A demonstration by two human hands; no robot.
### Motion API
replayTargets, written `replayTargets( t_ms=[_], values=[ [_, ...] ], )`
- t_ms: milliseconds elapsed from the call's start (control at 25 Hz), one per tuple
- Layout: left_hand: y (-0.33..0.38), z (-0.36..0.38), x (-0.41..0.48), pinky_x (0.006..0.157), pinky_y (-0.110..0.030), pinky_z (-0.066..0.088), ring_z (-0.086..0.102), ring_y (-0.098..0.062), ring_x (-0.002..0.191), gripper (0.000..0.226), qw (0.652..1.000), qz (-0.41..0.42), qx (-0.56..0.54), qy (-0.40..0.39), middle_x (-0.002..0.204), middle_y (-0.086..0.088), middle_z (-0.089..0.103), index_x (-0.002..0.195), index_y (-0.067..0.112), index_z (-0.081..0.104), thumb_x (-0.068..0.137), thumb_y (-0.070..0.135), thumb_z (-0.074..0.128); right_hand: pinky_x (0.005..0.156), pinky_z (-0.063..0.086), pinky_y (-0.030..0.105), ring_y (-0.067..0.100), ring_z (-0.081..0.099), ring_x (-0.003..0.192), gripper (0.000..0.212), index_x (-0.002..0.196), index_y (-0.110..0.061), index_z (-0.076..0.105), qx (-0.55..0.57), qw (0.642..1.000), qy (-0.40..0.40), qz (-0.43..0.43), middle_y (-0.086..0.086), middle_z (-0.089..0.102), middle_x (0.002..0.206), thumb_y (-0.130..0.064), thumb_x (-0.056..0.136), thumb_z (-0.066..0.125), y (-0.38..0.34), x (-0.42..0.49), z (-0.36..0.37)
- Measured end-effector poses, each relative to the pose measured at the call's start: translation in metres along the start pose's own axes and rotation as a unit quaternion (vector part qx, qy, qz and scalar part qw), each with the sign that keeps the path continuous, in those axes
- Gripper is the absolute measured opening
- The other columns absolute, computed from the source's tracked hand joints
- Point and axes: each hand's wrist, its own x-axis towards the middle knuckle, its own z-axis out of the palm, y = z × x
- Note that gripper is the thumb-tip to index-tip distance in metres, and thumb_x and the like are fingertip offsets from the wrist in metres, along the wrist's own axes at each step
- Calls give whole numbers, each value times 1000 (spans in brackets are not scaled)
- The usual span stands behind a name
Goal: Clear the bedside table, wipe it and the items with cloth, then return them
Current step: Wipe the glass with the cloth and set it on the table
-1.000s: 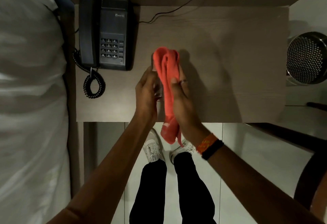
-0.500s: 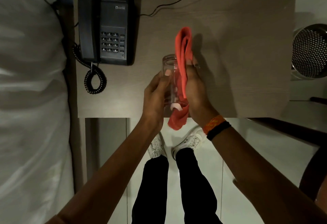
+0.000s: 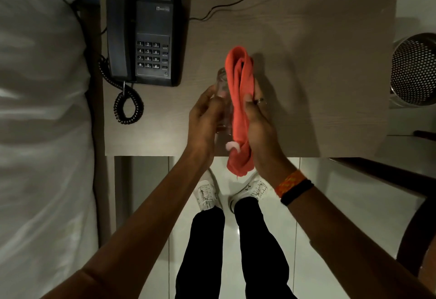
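- The bed (image 3: 35, 133) runs down the left, just beside the table (image 3: 318, 74); none of the task's items shows on it, so I cannot tell where any other cleared things wait.
- The phone (image 3: 144, 32) sits on the table's back left corner, handset in its cradle, its cord (image 3: 127, 105) coiled in front; it is either back in place or was never lifted, and nothing shows whether it has been wiped.
- The left hand (image 3: 207, 119) grips the glass (image 3: 223, 81), fingers curled round its left side; the glass is held above the table near the front edge and seems to touch no surface.
- The red cloth (image 3: 239, 100), bunched lengthwise, lies along the glass's right side; its tail hangs below the table's edge.
- The right hand (image 3: 259, 124) grips the cloth and presses it to the glass, thumb in front, fingers behind; two wristbands (image 3: 292, 187) circle that wrist.
- I judge the step in hand to be wiping the items, with the glass in mid-wipe.
- The table right of the hands shows only wood, so clearing looks done; going by the task's order its top is probably wiped, though the surface gives no proof; what is left is finishing the glass, setting it back, and returning anything out of view.
- A mesh bin (image 3: 415, 70) stands off the table's right side, apart from the work.
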Motion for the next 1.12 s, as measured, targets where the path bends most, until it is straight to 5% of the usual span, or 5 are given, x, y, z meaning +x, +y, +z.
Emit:
replayTargets(
  t_ms=[320, 520, 680, 960, 1120],
  values=[
    [-20, 2, -20, 66, -22, 60, 76, -7, 86, 29, 998, -52, 23, 21, 99, 7, 78, 106, 37, 67, 107, 38, 38, 101, 54, 58, 47, 66, 113, 49, 130, -18, 62, 29, 997, 6, 66, 27, 68, 122, -51, 105, 36, -15, 16, -1],
    [-8, -3, -7, 64, -24, 58, 75, -7, 74, 29, 998, -64, 6, -2, 88, 5, 77, 100, 29, 70, 103, 45, 47, 67, 54, 6, -9, 68, 86, 46, 150, -24, 42, -29, 999, -35, 29, -7, 63, 119, -36, 106, 43, 8, -9, -4],
    [-7, -24, -3, 58, -23, 54, 67, -9, 63, 22, 999, -40, -9, -11, 73, 4, 70, 90, 18, 65, 102, 34, 56, 93, 48, 15, -4, 58, 110, 47, 147, -28, 48, -103, 987, -60, -106, -7, 58, 138, -11, 104, 45, 5, -6, -28],
    [21, -68, 16, 82, -36, 62, 73, -22, 108, 42, 990, 37, -35, 129, 110, 4, 74, 124, 10, 64, 97, 42, 61, 115, 27, 54, 25, 23, 155, 56, 155, -39, 31, -654, 653, -78, -373, -2, 21, 169, -38, 100, 41, 77, 5, -44],
    [11, -51, 13, 74, -32, 60, 71, -23, 110, 45, 996, 45, 29, 72, 122, -8, 71, 126, 7, 64, 94, 39, 63, 122, 13, 62, 25, 5, 159, 55, 157, -34, 29, -679, 610, -148, -381, 1, 11, 171, -46, 104, 36, 95, 18, -51]
  ],
)
